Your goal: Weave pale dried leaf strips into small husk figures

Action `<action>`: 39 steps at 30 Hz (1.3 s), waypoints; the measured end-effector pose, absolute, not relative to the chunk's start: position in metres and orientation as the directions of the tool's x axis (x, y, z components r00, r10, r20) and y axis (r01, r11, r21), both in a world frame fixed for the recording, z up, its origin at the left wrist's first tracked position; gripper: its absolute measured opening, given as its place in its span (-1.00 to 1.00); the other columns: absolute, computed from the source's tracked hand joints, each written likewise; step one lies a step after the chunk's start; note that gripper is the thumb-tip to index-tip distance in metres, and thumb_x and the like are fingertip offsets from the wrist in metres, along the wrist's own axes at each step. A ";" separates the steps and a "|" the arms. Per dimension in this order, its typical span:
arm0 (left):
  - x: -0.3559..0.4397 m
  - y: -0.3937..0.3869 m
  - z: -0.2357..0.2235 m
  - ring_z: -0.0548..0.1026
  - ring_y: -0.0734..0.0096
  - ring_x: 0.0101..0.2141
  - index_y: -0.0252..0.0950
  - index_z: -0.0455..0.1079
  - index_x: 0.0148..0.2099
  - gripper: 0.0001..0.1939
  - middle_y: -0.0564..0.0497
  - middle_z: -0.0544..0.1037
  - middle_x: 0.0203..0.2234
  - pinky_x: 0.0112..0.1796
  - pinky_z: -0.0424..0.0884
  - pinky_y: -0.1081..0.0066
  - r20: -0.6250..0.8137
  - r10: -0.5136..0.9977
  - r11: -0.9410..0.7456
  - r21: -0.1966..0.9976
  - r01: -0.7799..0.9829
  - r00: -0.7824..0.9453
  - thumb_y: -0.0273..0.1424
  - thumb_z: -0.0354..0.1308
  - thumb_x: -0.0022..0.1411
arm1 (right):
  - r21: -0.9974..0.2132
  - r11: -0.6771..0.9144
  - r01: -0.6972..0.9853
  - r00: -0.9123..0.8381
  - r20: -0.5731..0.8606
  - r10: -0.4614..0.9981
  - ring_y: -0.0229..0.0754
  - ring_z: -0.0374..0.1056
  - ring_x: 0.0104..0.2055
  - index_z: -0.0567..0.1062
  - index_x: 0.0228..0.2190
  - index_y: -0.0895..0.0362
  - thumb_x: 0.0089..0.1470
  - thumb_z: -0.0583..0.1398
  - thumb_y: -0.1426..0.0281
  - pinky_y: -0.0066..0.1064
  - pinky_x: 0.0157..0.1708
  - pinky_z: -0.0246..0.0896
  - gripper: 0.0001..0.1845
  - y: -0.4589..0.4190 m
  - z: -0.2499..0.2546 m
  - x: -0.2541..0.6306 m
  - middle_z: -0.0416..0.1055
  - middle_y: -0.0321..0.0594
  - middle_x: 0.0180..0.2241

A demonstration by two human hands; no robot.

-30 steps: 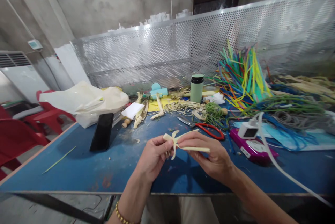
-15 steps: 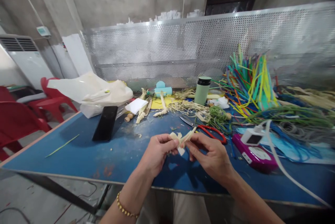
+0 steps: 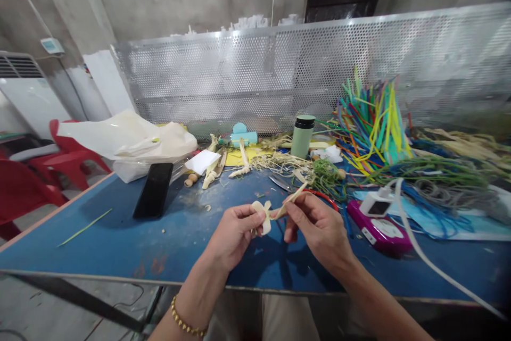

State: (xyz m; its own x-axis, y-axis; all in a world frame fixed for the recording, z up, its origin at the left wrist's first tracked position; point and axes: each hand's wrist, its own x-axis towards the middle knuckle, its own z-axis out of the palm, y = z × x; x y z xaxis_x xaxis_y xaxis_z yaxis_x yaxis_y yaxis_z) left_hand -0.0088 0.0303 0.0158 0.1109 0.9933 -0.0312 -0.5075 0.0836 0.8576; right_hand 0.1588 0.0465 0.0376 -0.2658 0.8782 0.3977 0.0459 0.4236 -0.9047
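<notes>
Between thumb and fingers, my left hand (image 3: 235, 232) pinches a small pale flower-like shape of folded plant strips (image 3: 266, 222), its petals spreading past the fingertips. A pale flat strip (image 3: 295, 196) runs from that shape to the right and upward. My right hand (image 3: 319, 224) is closed on this strip, a short way from the petals. Both hands are just above the blue table near its front edge. Behind my right hand lie red-handled scissors (image 3: 323, 198), partly covered by it.
A black phone (image 3: 154, 190) and a pale plastic bag (image 3: 155, 141) lie to the left. Farther back are dried plant pieces (image 3: 241, 163) and a green flask (image 3: 302, 138). At right are coloured strips (image 3: 383, 123) and a purple device (image 3: 379, 229) with a white cable (image 3: 423, 256).
My right hand has drawn the strip away from the flower shape, which is now more exposed, with the strip pointing up and right. My left hand keeps its pinch. The camera view has shifted slightly.
</notes>
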 end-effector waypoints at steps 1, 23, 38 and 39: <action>-0.009 0.030 0.016 0.30 0.59 -0.57 -0.44 0.51 -0.48 -0.71 0.01 0.42 -0.60 -0.45 0.21 0.49 -0.042 0.993 0.095 0.849 -0.519 0.111 -0.33 0.47 -0.16 | -0.911 0.411 0.038 -0.266 0.387 0.883 -0.30 0.38 -0.66 0.40 -0.37 0.14 0.19 0.16 0.15 -0.48 -0.63 0.30 -0.70 0.047 0.038 0.159 0.55 -0.20 -0.47; -0.009 0.029 0.021 0.32 0.57 -0.56 -0.46 0.52 -0.46 -0.71 -0.02 0.45 -0.57 -0.45 0.22 0.49 -0.076 0.987 0.137 0.850 -0.509 0.139 -0.35 0.47 -0.18 | -0.920 0.390 -0.046 -0.385 0.377 0.843 -0.24 0.39 -0.64 0.31 -0.30 0.10 0.24 0.10 0.17 -0.44 -0.58 0.31 -0.76 0.048 0.032 0.163 0.38 -0.41 -0.64; -0.007 0.023 0.021 0.26 0.58 -0.56 -0.40 0.48 -0.50 -0.74 0.05 0.39 -0.64 -0.47 0.17 0.50 0.029 0.991 0.010 0.955 -0.298 0.127 -0.29 0.38 -0.03 | -0.736 0.582 0.346 -0.319 0.491 0.811 -0.31 0.23 -0.49 0.44 -0.37 0.12 0.17 0.17 0.28 -0.47 -0.49 0.15 -0.83 0.054 0.031 0.159 0.34 -0.33 -0.51; -0.007 0.023 0.020 0.27 0.57 -0.56 -0.40 0.48 -0.49 -0.75 0.05 0.39 -0.64 -0.47 0.17 0.49 0.032 0.991 0.007 0.957 -0.290 0.130 -0.30 0.38 -0.03 | -0.729 0.581 0.362 -0.318 0.490 0.812 -0.30 0.21 -0.49 0.44 -0.38 0.12 0.17 0.16 0.28 -0.47 -0.49 0.14 -0.83 0.055 0.031 0.158 0.32 -0.33 -0.52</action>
